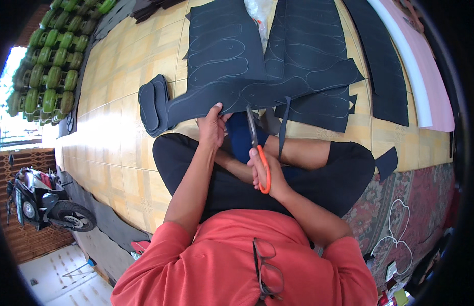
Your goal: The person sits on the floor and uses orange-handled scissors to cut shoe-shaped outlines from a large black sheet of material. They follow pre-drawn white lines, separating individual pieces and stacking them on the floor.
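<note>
My left hand (212,128) pinches the near edge of a long black sheet strip (206,104), thumb on top and fingers underneath. Pale sole-shaped outlines are drawn along the strip. My right hand (271,176) grips a pair of scissors (264,162) with orange handles. Their metal blades point away from me and meet the strip's near edge, just right of my left hand. A thin black offcut (284,127) dangles from the strip over my shin. At the strip's left end lie several cut black sole-shaped pieces (151,106), partly overlapping.
Beyond the strip, larger black sheets (216,35) with drawn outlines lie on the tiled floor (120,122). To the right are a dark sheet (382,66) and white and pink rolls (415,66). A patterned rug (390,204) holds a white cable (395,238). A motorcycle (51,201) stands at left.
</note>
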### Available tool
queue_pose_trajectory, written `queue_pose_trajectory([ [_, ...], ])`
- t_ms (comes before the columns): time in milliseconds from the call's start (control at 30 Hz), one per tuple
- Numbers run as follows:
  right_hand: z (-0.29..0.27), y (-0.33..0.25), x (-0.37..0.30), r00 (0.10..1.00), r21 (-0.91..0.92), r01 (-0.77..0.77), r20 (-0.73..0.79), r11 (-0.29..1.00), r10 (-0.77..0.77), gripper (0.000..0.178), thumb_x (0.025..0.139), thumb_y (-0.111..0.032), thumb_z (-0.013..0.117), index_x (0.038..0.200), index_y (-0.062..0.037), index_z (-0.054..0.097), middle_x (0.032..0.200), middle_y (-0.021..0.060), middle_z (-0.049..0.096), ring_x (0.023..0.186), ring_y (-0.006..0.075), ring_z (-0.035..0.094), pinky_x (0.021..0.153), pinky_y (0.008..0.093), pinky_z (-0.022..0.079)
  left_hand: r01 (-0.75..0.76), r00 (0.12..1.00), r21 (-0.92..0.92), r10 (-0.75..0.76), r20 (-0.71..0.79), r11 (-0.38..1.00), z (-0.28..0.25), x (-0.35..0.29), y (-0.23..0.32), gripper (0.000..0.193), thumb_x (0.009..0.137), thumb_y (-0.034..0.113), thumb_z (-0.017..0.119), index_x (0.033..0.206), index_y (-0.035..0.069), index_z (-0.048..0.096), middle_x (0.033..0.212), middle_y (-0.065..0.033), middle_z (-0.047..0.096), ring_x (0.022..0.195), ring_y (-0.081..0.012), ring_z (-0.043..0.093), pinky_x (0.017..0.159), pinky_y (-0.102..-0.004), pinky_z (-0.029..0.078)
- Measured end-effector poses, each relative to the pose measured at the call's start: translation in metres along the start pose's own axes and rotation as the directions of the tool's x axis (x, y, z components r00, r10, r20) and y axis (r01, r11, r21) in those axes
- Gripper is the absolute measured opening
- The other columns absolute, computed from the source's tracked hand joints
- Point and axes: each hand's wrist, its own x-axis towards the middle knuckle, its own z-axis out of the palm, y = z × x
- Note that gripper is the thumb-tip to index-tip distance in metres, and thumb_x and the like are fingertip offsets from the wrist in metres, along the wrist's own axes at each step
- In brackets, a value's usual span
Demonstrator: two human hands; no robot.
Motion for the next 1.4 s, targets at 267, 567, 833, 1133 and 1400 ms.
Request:
queue_pose_trajectory([
  [267,0.013,-0.002,-0.010,0.990,0.043,-0.070,0.127,0.997,0.064,0.058,0.095,-0.062,0.045,0.098,-0.0050,0.054,0.069,0.0035,0.050,0.049,0.0106,0.053,0.045,0.0244,0.047,-0.077,0.993,0.027,0.074,0.094,0.997,0.011,-0.002,0.038,0.038,0.089,-0.003,0.056,0.125,0.003,0.047,0.114,-0.0105,0.060,0.098,-0.0227,0.066,0.077,-0.0345,0.059],
  [567,0.041,0.004,0.031,0.973,-0.092,0.232,0.025,0.968,-0.231,0.061,0.100,-0.057,0.038,0.103,0.0018,0.051,0.073,0.0080,0.048,0.063,0.0173,0.053,0.059,0.0297,0.045,-0.015,1.000,-0.041,0.014,-0.024,0.999,0.018,-0.031,0.042,0.036,0.090,-0.003,0.056,0.124,0.002,0.048,0.117,-0.0102,0.058,0.102,-0.0225,0.064,0.080,-0.0364,0.059],
  [833,0.046,-0.009,0.020,0.970,-0.017,0.238,-0.040,0.971,-0.239,0.061,0.099,-0.058,0.038,0.094,0.0010,0.052,0.062,0.0016,0.044,0.047,0.0105,0.047,0.043,0.0249,0.041,0.033,0.998,-0.084,-0.038,-0.059,0.996,0.011,-0.050,0.035,0.037,0.090,-0.003,0.058,0.125,0.001,0.048,0.119,-0.0111,0.058,0.104,-0.0232,0.064,0.080,-0.0365,0.060],
  [1133,0.046,-0.015,0.008,0.997,0.174,0.072,-0.009,0.982,-0.071,0.063,0.097,-0.060,0.041,0.085,0.0003,0.054,0.058,0.0035,0.048,0.041,0.0125,0.050,0.037,0.0255,0.041,0.111,0.982,-0.128,-0.129,-0.140,0.985,-0.003,-0.056,0.025,0.032,0.090,-0.003,0.058,0.121,-0.002,0.051,0.116,-0.0124,0.060,0.101,-0.0245,0.066,0.082,-0.0372,0.061],
  [1400,0.037,-0.016,0.011,0.993,0.103,0.102,0.054,0.989,-0.108,0.062,0.098,-0.059,0.041,0.088,0.0010,0.052,0.057,0.0036,0.046,0.041,0.0115,0.048,0.037,0.0248,0.041,0.128,0.974,-0.135,-0.150,-0.169,0.983,-0.007,-0.067,0.030,0.024,0.089,-0.003,0.059,0.113,-0.004,0.055,0.110,-0.0121,0.063,0.097,-0.0245,0.067,0.083,-0.0375,0.061],
])
